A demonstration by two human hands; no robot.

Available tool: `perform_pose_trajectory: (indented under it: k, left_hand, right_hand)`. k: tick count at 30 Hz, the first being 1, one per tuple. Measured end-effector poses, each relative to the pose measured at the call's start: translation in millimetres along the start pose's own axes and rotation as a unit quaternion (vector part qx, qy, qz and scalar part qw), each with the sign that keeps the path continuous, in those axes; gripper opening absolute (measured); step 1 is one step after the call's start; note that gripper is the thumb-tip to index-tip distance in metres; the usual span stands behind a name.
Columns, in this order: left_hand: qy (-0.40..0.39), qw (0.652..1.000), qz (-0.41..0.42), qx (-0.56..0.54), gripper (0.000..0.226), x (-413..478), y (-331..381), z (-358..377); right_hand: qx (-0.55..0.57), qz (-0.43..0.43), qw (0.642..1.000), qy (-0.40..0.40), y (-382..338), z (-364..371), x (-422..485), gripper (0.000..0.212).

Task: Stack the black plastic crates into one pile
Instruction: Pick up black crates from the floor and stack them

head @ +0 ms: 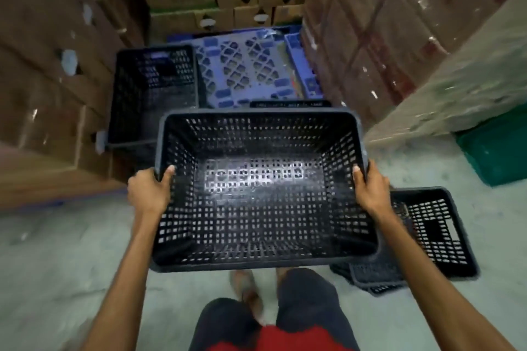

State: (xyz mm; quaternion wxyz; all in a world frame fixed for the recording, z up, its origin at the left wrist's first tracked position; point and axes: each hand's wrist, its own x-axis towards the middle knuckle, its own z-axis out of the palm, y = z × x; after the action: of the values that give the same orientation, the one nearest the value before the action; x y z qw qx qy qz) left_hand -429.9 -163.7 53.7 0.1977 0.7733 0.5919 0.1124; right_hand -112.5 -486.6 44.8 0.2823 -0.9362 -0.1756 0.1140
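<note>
Black perforated plastic crate, open side up and empty, centre of the frame, left hand clamped over its left rim, right hand clamped over its right rim, thumbs inside, another black crate upper left, a third lower right on the floor

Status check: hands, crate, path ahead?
Both hands, left and right, gripping carried crate by its rims. Upright crate ahead left. Another crate on floor, right.

Both arms reach forward and down; the left hand and right hand are level, fingers curled closed, thumbs hooked inward toward each other.
</note>
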Motion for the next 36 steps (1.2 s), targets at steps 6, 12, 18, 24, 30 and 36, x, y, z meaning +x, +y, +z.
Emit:
perform_pose_trajectory:
  k: [6,12,18,24,30,36]
  left_hand:
    - [-0.069,0.987,-0.140,0.043,0.056,-94,-111,29]
    - [-0.130,0.968,-0.190,0.102,0.055,-127,-198,118]
    - [-0.167,0.961,-0.167,0.144,0.053,-122,-277,265]
    - [-0.163,0.967,-0.147,0.128,0.062,-102,-328,418]
    - [-0.122,0.982,-0.085,0.115,0.063,-71,-339,497]
    - [-0.097,0.985,-0.090,0.108,0.062,-52,-344,550]
  right_hand:
    - [-0.045,0.027,0.985,-0.164,30,78,-58,0.037]
    - [-0.103,0.036,0.972,-0.210,101,189,-78,0.038]
    - [-0.124,0.036,0.971,-0.203,201,324,-60,0.036]
    - [-0.129,0.037,0.974,-0.182,285,443,-15,0.041]
    - [-0.118,-0.032,0.987,-0.105,325,485,16,0.040]
    - [-0.124,-0.054,0.987,-0.080,350,519,35,0.040]
